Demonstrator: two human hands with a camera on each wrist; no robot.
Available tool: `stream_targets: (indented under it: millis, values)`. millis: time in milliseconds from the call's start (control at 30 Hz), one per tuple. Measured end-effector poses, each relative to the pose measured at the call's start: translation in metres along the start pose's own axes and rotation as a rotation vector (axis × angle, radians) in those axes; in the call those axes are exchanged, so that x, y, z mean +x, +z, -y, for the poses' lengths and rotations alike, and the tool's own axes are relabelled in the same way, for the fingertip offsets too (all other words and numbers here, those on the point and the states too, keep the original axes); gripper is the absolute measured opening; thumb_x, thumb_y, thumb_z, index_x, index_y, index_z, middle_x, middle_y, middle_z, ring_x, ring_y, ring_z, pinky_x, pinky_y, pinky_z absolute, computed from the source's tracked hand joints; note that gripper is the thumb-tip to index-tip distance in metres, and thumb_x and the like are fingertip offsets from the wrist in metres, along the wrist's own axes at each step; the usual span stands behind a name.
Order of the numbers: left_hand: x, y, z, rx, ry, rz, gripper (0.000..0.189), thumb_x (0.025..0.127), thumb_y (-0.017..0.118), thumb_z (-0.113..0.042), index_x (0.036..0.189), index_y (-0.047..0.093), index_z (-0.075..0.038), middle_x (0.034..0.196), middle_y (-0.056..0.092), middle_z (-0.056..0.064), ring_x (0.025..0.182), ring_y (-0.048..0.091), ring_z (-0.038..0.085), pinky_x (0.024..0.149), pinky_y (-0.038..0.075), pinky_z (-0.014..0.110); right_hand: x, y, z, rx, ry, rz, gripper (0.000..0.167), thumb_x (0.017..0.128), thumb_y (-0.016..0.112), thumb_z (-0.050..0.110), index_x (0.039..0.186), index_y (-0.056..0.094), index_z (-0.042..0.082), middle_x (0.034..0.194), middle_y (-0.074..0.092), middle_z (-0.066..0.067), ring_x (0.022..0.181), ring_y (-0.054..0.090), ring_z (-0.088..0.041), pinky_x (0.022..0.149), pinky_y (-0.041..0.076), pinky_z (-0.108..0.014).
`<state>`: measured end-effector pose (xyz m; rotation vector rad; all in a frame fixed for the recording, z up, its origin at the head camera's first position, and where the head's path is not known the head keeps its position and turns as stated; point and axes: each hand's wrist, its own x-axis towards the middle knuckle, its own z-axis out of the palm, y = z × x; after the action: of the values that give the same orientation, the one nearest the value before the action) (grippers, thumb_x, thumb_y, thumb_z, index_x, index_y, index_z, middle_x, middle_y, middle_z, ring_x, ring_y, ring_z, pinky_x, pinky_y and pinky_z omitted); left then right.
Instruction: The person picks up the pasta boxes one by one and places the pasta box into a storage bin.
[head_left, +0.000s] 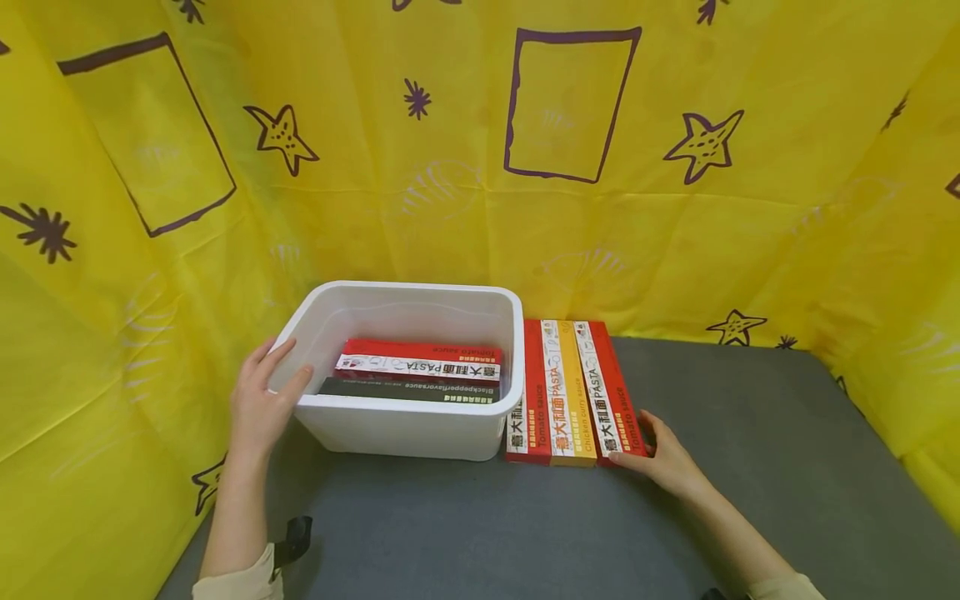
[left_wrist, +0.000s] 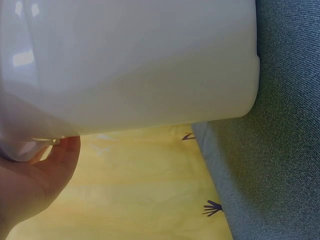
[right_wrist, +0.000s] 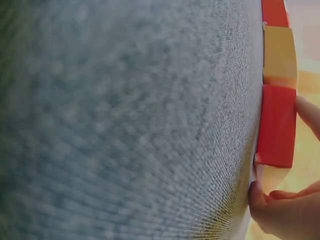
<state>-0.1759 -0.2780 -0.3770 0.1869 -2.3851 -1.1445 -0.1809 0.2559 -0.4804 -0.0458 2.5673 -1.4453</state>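
Note:
My left hand (head_left: 258, 400) grips the left rim of a white plastic bin (head_left: 405, 429), thumb over the inside and fingers curled under the rim outside. Inside the bin lie a red tomato sauce pasta box (head_left: 423, 354) and a dark black pepper flavor box (head_left: 408, 390). At the right end of a row of flat boxes, my right hand (head_left: 671, 462) holds the near right corner of a red tomato sauce pasta box (head_left: 611, 392). Its thumb touches the top edge, and its curled fingers are at the right side, as the right wrist view shows.
A yellow chicken curry pasta box (head_left: 573, 396) lies left of the held box, followed by another red pasta box (head_left: 534, 417) close against the bin. All sit on a grey cloth-covered table (head_left: 450, 533). Yellow patterned curtains (head_left: 465, 225) stand behind and at both sides.

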Motion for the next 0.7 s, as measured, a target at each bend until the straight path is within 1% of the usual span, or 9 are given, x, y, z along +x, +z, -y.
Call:
stream_targets:
  millis: [133, 233, 367, 467, 533, 600, 700]
  values:
    - [0.000, -0.001, 0.001, -0.002, -0.008, 0.001, 0.051, 0.090, 0.066, -0.021, 0.137, 0.056, -0.007, 0.149, 0.039, 0.016, 0.133, 0.036, 0.042, 0.104, 0.027, 0.066, 0.002, 0.003, 0.000, -0.062, -0.045, -0.028, 0.102, 0.079, 0.080, 0.029, 0.147, 0.018, -0.013, 0.145, 0.033, -0.032, 0.123, 0.045, -0.043, 0.100, 0.041, -0.052]
    - [0.000, -0.001, 0.001, 0.000, -0.018, 0.009, 0.051, 0.090, 0.065, -0.022, 0.138, 0.056, -0.008, 0.150, 0.039, 0.016, 0.133, 0.035, 0.042, 0.104, 0.027, 0.066, 0.005, 0.006, 0.000, -0.124, -0.113, -0.064, 0.101, 0.074, 0.084, 0.031, 0.145, 0.026, -0.011, 0.136, 0.044, -0.029, 0.117, 0.047, -0.038, 0.096, 0.041, -0.051]
    - [-0.001, -0.001, 0.000, 0.008, -0.031, 0.016, 0.052, 0.091, 0.064, -0.024, 0.139, 0.054, -0.008, 0.151, 0.037, 0.017, 0.133, 0.034, 0.043, 0.104, 0.026, 0.067, 0.012, 0.012, -0.003, -0.146, -0.231, -0.101, 0.098, 0.067, 0.089, 0.031, 0.139, 0.036, -0.009, 0.119, 0.057, -0.019, 0.102, 0.054, -0.029, 0.085, 0.046, -0.044]
    - [-0.001, -0.001, 0.000, 0.013, -0.032, 0.013, 0.051, 0.091, 0.064, -0.023, 0.139, 0.055, -0.008, 0.150, 0.038, 0.017, 0.133, 0.035, 0.043, 0.104, 0.026, 0.067, 0.016, 0.015, -0.005, -0.165, -0.300, -0.122, 0.094, 0.064, 0.091, 0.032, 0.134, 0.041, -0.007, 0.109, 0.060, -0.011, 0.092, 0.057, -0.022, 0.077, 0.049, -0.038]
    - [-0.001, -0.001, -0.001, 0.012, -0.025, 0.006, 0.051, 0.090, 0.065, -0.023, 0.138, 0.056, -0.008, 0.150, 0.039, 0.016, 0.133, 0.035, 0.042, 0.104, 0.026, 0.066, 0.017, 0.016, -0.006, -0.188, -0.321, -0.138, 0.092, 0.063, 0.091, 0.033, 0.132, 0.043, -0.005, 0.105, 0.061, -0.008, 0.089, 0.058, -0.019, 0.074, 0.050, -0.036]
    - [-0.001, 0.000, -0.001, 0.008, -0.022, 0.001, 0.051, 0.090, 0.066, -0.022, 0.137, 0.056, -0.008, 0.149, 0.039, 0.016, 0.133, 0.036, 0.042, 0.104, 0.027, 0.066, 0.017, 0.017, -0.006, -0.200, -0.328, -0.147, 0.092, 0.063, 0.091, 0.033, 0.131, 0.043, -0.005, 0.105, 0.061, -0.008, 0.088, 0.058, -0.019, 0.073, 0.050, -0.036]
    - [-0.001, 0.000, -0.001, 0.005, -0.014, -0.008, 0.050, 0.089, 0.066, -0.021, 0.137, 0.057, -0.007, 0.149, 0.040, 0.016, 0.132, 0.036, 0.042, 0.104, 0.027, 0.065, 0.017, 0.016, -0.005, -0.209, -0.308, -0.156, 0.091, 0.064, 0.090, 0.032, 0.132, 0.042, -0.006, 0.106, 0.062, -0.010, 0.089, 0.058, -0.022, 0.074, 0.050, -0.039]
